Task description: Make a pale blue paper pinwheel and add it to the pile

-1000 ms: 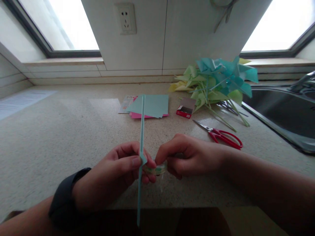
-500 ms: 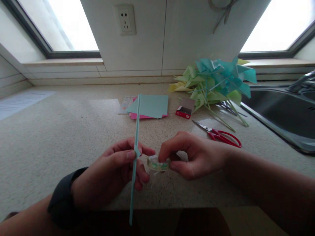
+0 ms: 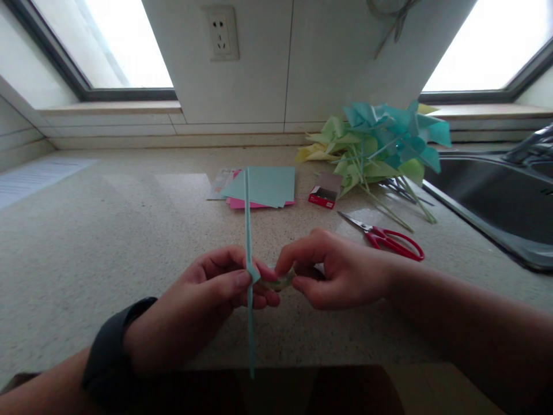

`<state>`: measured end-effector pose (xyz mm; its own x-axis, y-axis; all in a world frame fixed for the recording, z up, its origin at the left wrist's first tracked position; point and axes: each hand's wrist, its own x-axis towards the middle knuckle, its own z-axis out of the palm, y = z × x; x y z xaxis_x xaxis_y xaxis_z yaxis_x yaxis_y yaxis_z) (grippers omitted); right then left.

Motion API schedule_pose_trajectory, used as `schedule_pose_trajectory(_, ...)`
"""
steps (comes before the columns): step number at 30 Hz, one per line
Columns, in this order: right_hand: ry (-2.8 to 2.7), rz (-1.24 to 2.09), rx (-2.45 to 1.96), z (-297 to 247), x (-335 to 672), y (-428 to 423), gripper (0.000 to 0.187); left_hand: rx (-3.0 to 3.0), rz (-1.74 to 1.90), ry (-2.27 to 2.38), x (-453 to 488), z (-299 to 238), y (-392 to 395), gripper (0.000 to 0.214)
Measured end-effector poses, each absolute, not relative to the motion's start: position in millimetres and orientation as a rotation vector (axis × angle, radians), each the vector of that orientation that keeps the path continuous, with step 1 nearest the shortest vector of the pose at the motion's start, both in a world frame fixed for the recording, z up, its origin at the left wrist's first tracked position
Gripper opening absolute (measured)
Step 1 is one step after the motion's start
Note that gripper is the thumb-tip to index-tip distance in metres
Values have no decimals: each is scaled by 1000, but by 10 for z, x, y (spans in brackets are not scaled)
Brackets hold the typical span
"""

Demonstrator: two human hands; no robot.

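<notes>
**Blue stick pinched in one hand, tape roll in the other**

Nearest the camera, a dark wristband circles the left forearm. The left hand has its fingers closed on a thin pale blue stick, thumb and forefinger pinching it about mid-length. The stick stands nearly upright, one end reaching down past the fingers towards the near edge of the worktop, the other rising well above them.

Just to the right of that pinch, almost touching it, the right hand curls its fingers around a small roll of clear tape, held between thumb and forefinger. Most of the roll is hidden by the fingers.

Beyond the right fingers and to their right, red-handled scissors lie flat. Farther out, straight past both sets of fingers, sits a stack of coloured paper sheets, with a small red box just to its right. Farther right still lies a heap of green and teal paper pinwheels, beside a dark sink. A wall socket sits high on the far wall.
</notes>
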<state>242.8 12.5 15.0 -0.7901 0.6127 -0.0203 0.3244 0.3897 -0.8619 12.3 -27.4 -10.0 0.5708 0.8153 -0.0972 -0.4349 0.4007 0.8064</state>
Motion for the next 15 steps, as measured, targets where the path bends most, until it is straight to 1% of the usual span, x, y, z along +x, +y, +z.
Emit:
schedule_pose_trajectory(6, -2379, 1283, -756, 109, 2443, 139, 31, 810, 845, 554, 133, -78, -272, 4)
schedule_pose_trajectory(15, -2380, 1257, -640, 53, 2460, 178, 33, 759, 864, 566, 123, -83, -260, 5)
